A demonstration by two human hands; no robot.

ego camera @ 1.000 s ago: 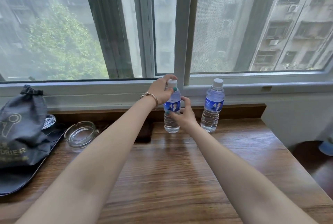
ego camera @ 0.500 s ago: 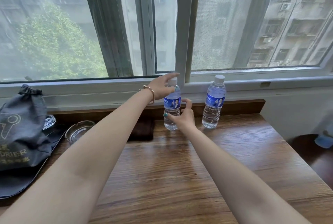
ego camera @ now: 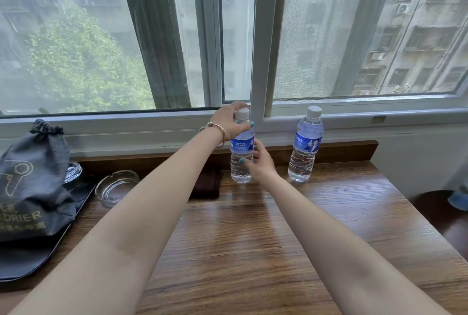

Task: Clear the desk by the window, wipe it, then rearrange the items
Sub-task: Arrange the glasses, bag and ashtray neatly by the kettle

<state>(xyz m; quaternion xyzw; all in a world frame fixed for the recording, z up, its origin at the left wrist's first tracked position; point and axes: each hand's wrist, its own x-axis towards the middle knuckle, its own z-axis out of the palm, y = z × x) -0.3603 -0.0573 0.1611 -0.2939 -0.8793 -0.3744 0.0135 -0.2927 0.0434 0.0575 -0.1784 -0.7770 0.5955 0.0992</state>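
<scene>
A water bottle standing upright near the back edge of the wooden desk is being gripped at its neck, just below the white cap, by the left hand, while its lower body is being held by the curled fingers of the right hand. A second bottle is being left untouched further right along the same edge. An ashtray, a tray and a drawstring bag are being shown toward the left edge.
</scene>
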